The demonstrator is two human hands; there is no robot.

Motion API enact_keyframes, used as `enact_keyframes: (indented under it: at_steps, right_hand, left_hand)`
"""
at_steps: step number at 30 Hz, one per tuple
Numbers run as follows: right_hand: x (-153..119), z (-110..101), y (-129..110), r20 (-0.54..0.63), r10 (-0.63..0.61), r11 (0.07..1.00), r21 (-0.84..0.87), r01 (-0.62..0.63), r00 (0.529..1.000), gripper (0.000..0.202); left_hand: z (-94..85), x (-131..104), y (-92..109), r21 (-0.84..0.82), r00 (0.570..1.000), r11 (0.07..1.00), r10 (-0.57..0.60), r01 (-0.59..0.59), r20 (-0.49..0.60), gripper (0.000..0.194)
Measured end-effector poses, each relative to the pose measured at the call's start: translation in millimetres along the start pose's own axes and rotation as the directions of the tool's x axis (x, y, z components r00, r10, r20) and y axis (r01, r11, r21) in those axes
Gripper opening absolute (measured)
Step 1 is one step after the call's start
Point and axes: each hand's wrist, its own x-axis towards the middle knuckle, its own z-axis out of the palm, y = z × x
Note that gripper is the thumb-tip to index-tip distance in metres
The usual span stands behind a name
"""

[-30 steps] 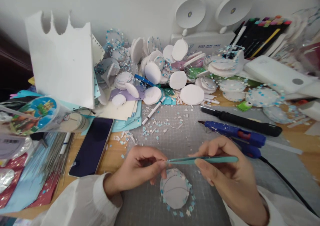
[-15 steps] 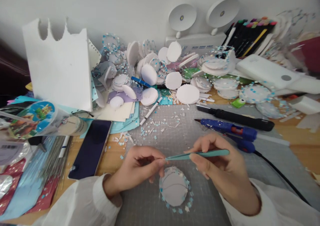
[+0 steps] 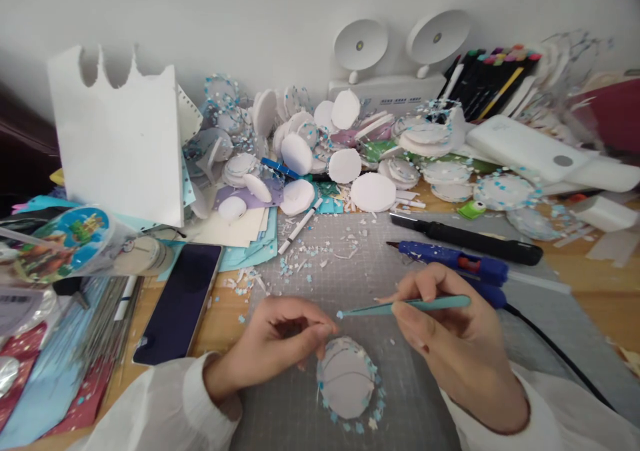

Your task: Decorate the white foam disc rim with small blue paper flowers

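Observation:
Teal tweezers (image 3: 415, 305) are pinched in my right hand (image 3: 450, 338), their tips pointing left with a small light-blue piece (image 3: 341, 314) at the end. My left hand (image 3: 287, 334) is closed in a pinch just left of those tips, apart from them; what its fingertips hold is too small to make out. Below them a round white disc (image 3: 346, 381), ringed with a strand of blue and white pieces, lies on the grey cutting mat (image 3: 410, 398).
A dark phone (image 3: 180, 304) lies at the left. On the right are a blue glue gun (image 3: 450, 259) with its cord and a black cutter (image 3: 465, 238). Many white discs, a white foam board (image 3: 120, 144) and a twin-headed lamp (image 3: 360, 44) stand behind.
The tweezers have moved right, away from my left fingertips, and the blue piece at their tips now shows clearly. The view has shifted slightly.

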Motion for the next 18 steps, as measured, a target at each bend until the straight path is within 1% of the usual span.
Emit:
enact_keyframes:
  at_steps: [1, 3, 5, 7, 8, 10, 12, 14, 16, 17, 18]
  right_hand:
    - [0.0, -0.3, -0.9, -0.010, -0.019, 1.000, 0.002, 0.019, 1.000, 0.030]
    - [-0.4, -0.3, -2.4, -0.021, -0.055, 0.998, 0.001, 0.055, 0.998, 0.029]
    - [-1.3, 0.4, -3.1, -0.030, -0.093, 0.996, -0.006, 0.093, 0.995, 0.028]
    - [-2.7, 1.7, -3.4, -0.038, -0.140, 0.990, -0.019, 0.140, 0.989, 0.027]
    - [-3.5, 2.5, -3.6, -0.038, -0.164, 0.986, -0.023, 0.164, 0.986, 0.027]
    - [-5.3, 4.1, -4.9, -0.032, -0.208, 0.978, -0.032, 0.207, 0.978, 0.026]
    - [-8.6, 4.7, -8.3, -0.039, -0.247, 0.968, -0.058, 0.245, 0.968, 0.025]
    - [-15.1, 1.1, -14.2, -0.059, -0.282, 0.957, -0.093, 0.276, 0.958, 0.025]
    - [-26.6, -10.2, -21.5, -0.098, -0.294, 0.952, -0.121, 0.282, 0.951, 0.027]
    - [-34.5, -19.5, -24.8, -0.125, -0.293, 0.952, -0.132, 0.277, 0.948, 0.027]
    - [-43.6, -30.8, -27.3, -0.180, -0.289, 0.952, -0.157, 0.263, 0.940, 0.027]
  left_hand:
    - [-0.7, -0.6, 0.1, 0.034, 0.999, 0.999, 0.029, -0.030, 0.020, 0.030]
    - [-2.7, -2.0, -0.3, 0.114, 0.989, 0.985, 0.123, -0.131, 0.079, 0.029]
    - [-4.5, -3.5, -1.6, 0.192, 0.964, 0.951, 0.213, -0.242, 0.158, 0.028]
    - [-4.2, -4.8, -3.0, 0.262, 0.943, 0.914, 0.257, -0.309, 0.213, 0.032]
    - [-3.0, -5.6, -3.4, 0.300, 0.941, 0.900, 0.258, -0.317, 0.220, 0.032]
    - [1.3, -7.7, -3.5, 0.366, 0.951, 0.881, 0.245, -0.300, 0.188, 0.028]
    - [6.6, -10.7, -3.0, 0.410, 0.968, 0.878, 0.219, -0.249, 0.120, 0.022]
    - [10.9, -14.2, -2.8, 0.435, 0.978, 0.878, 0.201, -0.201, 0.046, 0.021]
    - [13.0, -17.3, -3.4, 0.457, 0.980, 0.875, 0.195, -0.162, -0.027, 0.022]
    - [13.3, -18.6, -3.8, 0.463, 0.979, 0.874, 0.197, -0.146, -0.062, 0.022]
    - [13.3, -19.5, -4.0, 0.471, 0.976, 0.873, 0.196, -0.129, -0.095, 0.023]
